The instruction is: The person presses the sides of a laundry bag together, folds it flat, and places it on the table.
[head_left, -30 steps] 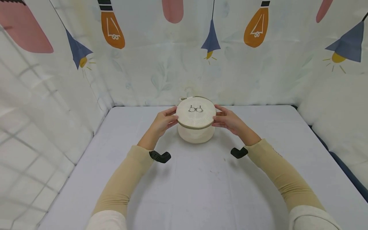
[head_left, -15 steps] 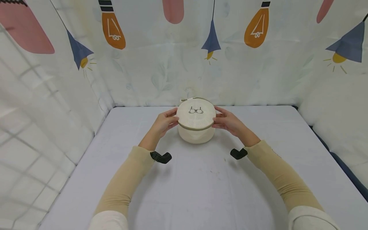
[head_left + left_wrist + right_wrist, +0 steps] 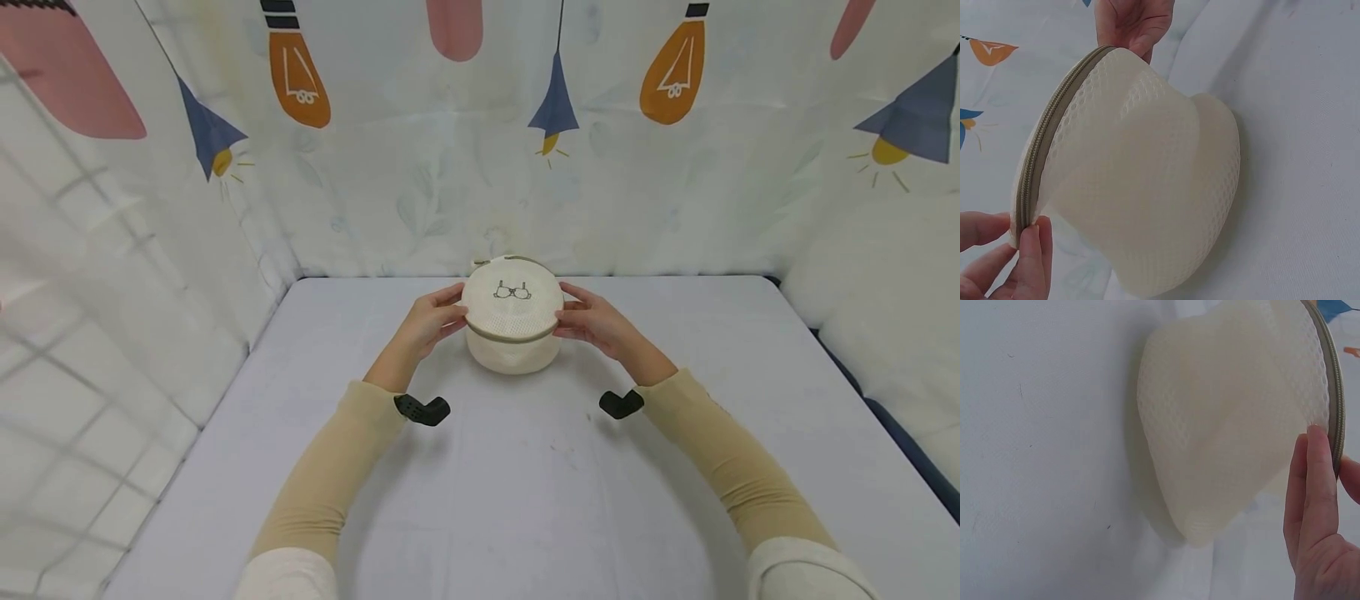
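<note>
A cream mesh laundry bag [image 3: 513,354] stands toward the far side of the table, its round lid [image 3: 510,312] facing up with a bra outline printed on it. A brownish zipper [image 3: 1038,144] runs round the edge and looks closed along the part in the left wrist view. My left hand [image 3: 431,321] pinches the rim on the left side. Opposite it, my right hand [image 3: 596,321] pinches the right side between thumb and fingers. The mesh side wall [image 3: 1229,406] sags in folds below the rim, its base on the table.
A white cloth covers the table [image 3: 510,483]. Behind it hangs a pale curtain [image 3: 360,192] printed with lamps and bulbs, close to the bag. Small dark specks [image 3: 1109,527] lie on the cloth. A black wrist camera [image 3: 422,410] sits on each forearm.
The bag's rim has come down very slightly with both hands, while its base stays put. Both grips are unchanged.
</note>
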Demonstrator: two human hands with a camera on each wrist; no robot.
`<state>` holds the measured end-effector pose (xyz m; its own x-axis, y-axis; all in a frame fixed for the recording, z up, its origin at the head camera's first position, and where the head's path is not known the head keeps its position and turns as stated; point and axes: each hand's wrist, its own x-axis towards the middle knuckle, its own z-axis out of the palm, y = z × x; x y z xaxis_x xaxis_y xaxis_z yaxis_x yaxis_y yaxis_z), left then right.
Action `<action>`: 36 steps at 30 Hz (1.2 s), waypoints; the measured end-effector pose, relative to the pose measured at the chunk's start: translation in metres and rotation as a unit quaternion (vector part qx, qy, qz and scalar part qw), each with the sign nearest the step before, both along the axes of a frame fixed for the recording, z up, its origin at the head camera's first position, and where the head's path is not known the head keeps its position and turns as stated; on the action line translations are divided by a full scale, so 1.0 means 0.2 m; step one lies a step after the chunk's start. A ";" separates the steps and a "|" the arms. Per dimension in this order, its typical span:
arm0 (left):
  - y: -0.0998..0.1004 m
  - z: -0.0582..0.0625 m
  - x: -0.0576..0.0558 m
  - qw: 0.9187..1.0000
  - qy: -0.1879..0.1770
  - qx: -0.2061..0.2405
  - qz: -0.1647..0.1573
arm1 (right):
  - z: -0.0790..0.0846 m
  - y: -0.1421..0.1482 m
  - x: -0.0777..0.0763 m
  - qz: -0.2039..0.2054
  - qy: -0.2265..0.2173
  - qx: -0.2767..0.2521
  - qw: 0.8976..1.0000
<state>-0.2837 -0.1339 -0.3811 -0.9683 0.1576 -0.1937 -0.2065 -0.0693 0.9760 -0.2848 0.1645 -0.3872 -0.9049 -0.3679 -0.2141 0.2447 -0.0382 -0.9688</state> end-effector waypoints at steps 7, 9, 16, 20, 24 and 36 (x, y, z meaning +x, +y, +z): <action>0.00 0.00 0.00 1.000 -0.012 -0.008 0.008 | -0.04 0.00 -0.01 -0.003 -0.007 -0.027 1.000; 0.01 -0.01 0.00 1.000 -0.013 -0.009 0.009 | -0.05 0.00 -0.01 -0.002 -0.006 -0.031 0.999; 0.01 -0.02 -0.01 1.000 -0.023 -0.005 0.012 | -0.05 0.01 -0.02 -0.005 -0.007 -0.035 0.999; 0.01 -0.04 -0.01 0.999 -0.031 -0.007 0.011 | -0.06 0.01 -0.02 -0.003 -0.008 -0.039 0.999; 0.01 -0.05 -0.01 0.999 -0.035 0.002 0.003 | -0.07 0.02 -0.01 0.002 -0.007 -0.042 0.999; 0.00 -0.08 -0.02 1.000 -0.029 -0.001 0.001 | -0.09 0.01 -0.01 0.003 -0.013 -0.045 0.999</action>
<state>-0.2869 -0.1337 -0.3966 -0.9560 0.1541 -0.2498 -0.2624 -0.0675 0.9626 -0.2877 0.1662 -0.4050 -0.8971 -0.3926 -0.2025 0.2694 -0.1229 -0.9552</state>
